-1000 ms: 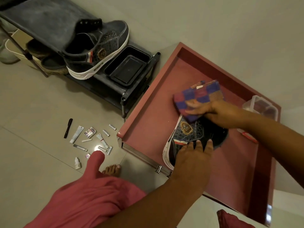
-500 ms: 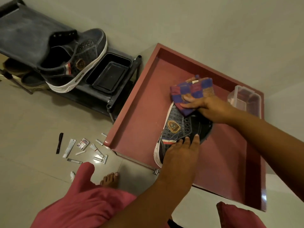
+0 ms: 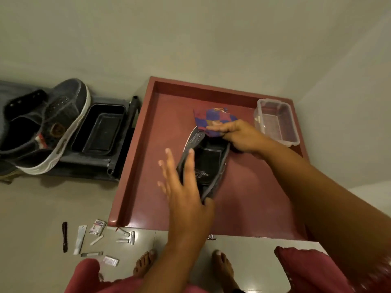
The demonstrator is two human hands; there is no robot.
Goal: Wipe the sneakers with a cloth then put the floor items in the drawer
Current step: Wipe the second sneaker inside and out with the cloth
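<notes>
A dark grey sneaker stands upright in the open red drawer, its inside showing. My left hand holds its heel and near side, fingers spread. My right hand presses a red, blue and orange checked cloth against the sneaker's toe. The second sneaker, grey with a white sole, lies tilted on the black shoe rack at left. Several small floor items, tubes, sachets and a dark stick, lie scattered on the tiles in front of the drawer's left corner.
A clear plastic box sits in the drawer's far right corner. A black tray rests on the rack beside the second sneaker. My bare feet and red clothing are at the bottom. A pale wall rises behind the drawer.
The sneaker has been turned from lying on its side to upright with its opening up. My left hand shifted to its heel side. The view moved forward over the drawer.
</notes>
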